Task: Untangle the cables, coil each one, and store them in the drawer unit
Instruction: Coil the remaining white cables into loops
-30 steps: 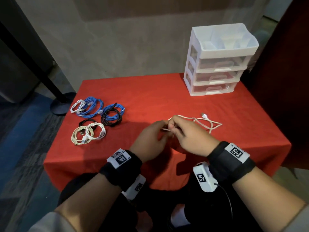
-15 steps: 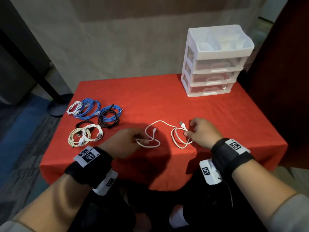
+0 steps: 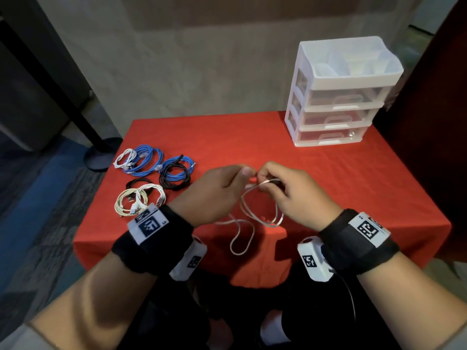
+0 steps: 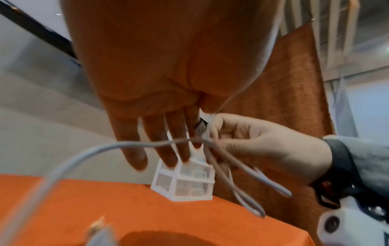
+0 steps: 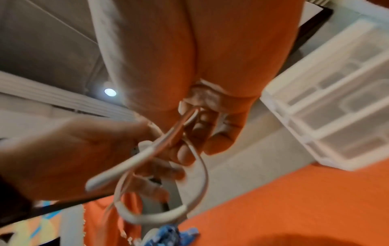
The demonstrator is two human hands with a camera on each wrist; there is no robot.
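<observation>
A white cable [image 3: 260, 218] hangs in loose loops above the red tablecloth [image 3: 353, 188], with its tail trailing toward the front edge. My left hand [image 3: 246, 173] pinches it between thumb and forefinger. My right hand [image 3: 262, 179], touching the left, curls its fingers round the gathered loops. The left wrist view shows the cable [image 4: 109, 146] crossing under my fingers [image 4: 174, 146]. In the right wrist view the loops [image 5: 195, 166] run through my right hand's curled fingers [image 5: 219, 133]. The white drawer unit [image 3: 336, 97] stands at the back right, all three drawers closed.
Several coiled cables lie at the table's left: a blue coil [image 3: 149, 160], a blue-and-black coil [image 3: 177, 173], a cream-white pair [image 3: 139, 200] and a small white coil [image 3: 125, 157]. A black stand base [image 3: 101, 155] is on the floor past the left edge.
Half a second ago my hands were apart near the table, each holding a part of the cable. Now they have come together and lifted, and the cable hangs in loops beneath them.
</observation>
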